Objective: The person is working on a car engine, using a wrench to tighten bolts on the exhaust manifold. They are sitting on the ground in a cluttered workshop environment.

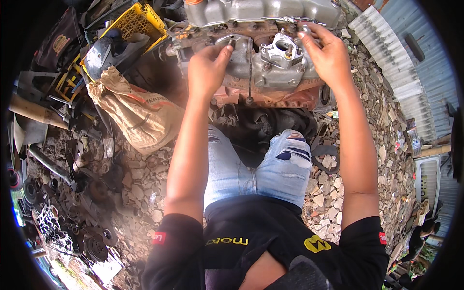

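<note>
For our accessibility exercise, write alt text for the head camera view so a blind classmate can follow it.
Seen from above, a person's left hand and right hand press on a grey metal manifold bolted to a rusty engine block. Their knees in torn pale jeans stand on gravel, with a sack and a yellow crate to the left.

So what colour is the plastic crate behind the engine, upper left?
Yellow, with a lattice of open holes; the crate shows best in the head view, the only one here.

A black short-sleeved shirt (pixel 270 241) is worn, marked with yellow lettering and a yellow emblem on the chest and a small red patch on each sleeve. Light blue jeans (pixel 256 169), ripped at one knee, are worn; both forearms are left bare.
</note>
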The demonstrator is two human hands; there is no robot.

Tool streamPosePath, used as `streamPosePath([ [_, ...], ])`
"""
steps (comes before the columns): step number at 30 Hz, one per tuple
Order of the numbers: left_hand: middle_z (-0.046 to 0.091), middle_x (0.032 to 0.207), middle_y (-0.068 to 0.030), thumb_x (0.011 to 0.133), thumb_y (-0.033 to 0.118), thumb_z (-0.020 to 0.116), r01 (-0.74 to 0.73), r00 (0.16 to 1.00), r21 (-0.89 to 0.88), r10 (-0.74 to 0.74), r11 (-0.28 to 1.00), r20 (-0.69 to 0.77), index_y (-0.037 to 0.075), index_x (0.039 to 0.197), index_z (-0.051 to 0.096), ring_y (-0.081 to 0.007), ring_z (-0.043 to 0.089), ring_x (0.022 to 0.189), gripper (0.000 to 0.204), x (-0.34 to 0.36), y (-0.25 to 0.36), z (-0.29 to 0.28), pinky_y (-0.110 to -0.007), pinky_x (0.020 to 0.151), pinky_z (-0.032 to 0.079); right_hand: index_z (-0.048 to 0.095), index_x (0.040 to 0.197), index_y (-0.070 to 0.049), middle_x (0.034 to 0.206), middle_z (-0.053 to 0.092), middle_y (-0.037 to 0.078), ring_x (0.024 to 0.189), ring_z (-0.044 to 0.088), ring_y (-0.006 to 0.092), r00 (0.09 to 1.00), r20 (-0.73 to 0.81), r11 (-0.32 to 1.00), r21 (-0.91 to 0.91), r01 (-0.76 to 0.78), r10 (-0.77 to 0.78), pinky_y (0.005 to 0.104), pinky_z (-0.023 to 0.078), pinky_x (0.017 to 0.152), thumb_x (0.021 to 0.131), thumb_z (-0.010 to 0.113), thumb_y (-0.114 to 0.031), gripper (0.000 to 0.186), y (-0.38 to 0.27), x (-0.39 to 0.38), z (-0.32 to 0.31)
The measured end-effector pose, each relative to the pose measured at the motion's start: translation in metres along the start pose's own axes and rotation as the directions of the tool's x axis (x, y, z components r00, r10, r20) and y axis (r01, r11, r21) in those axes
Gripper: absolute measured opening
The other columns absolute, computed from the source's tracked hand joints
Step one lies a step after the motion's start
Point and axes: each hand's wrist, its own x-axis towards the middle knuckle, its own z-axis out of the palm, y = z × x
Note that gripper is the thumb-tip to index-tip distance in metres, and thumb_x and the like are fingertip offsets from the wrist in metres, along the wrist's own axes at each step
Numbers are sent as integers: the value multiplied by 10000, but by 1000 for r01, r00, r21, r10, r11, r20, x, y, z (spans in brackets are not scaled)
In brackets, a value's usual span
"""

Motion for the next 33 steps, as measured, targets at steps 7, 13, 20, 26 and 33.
streamPosePath([
  [7, 777, 1071, -128, 914, 551, 666, -28, 997, 655, -29, 755, 77, 163, 1164, 787, -324, 722, 1062, 478, 60, -7, 16, -449, 978, 507, 745, 1181, -153, 1117, 756, 138, 1047, 715, 347, 944, -261, 942, -210, -261, 203, 429, 562, 876, 946, 682, -321, 296, 72, -6, 33],
  [13, 770, 1134, -104, 925, 534, 658, -37, 988, 748, -90, 663, 128, 218, 1202, 776, -307, 700, 1128, 437, 72, -2, 23, -490, 1033, 466, 745, 1170, -202, 1104, 759, 74, 1008, 718, 331, 943, -302, 933, -281, -226, 137, 433, 569, 858, 942, 661, -359, 289, 82, -11, 44],
  [20, 763, 1149, -110, 929, 500, 658, -40, 987, 771, -95, 635, 130, 227, 1194, 779, -316, 698, 1129, 399, 72, 1, 25, -476, 1024, 485, 745, 1159, -189, 1094, 758, 82, 988, 720, 340, 953, -266, 931, -287, -225, 148, 440, 570, 845, 947, 654, -356, 284, 75, -10, 40],
  [26, 762, 1125, -137, 920, 469, 677, -16, 985, 761, -122, 648, 125, 206, 1165, 790, -337, 708, 1089, 376, 76, 1, 28, -452, 988, 527, 743, 1161, -167, 1108, 755, 88, 1004, 716, 342, 957, -254, 928, -301, -219, 143, 444, 567, 852, 954, 651, -350, 291, 73, -11, 40],
  [33, 762, 1114, -139, 921, 471, 698, 14, 981, 761, -156, 649, 115, 158, 1089, 799, -326, 709, 1092, 369, 75, 4, 30, -467, 981, 521, 741, 1163, -160, 1121, 753, 86, 1012, 715, 339, 959, -245, 929, -302, -212, 139, 438, 565, 861, 956, 649, -346, 293, 73, -10, 39],
])
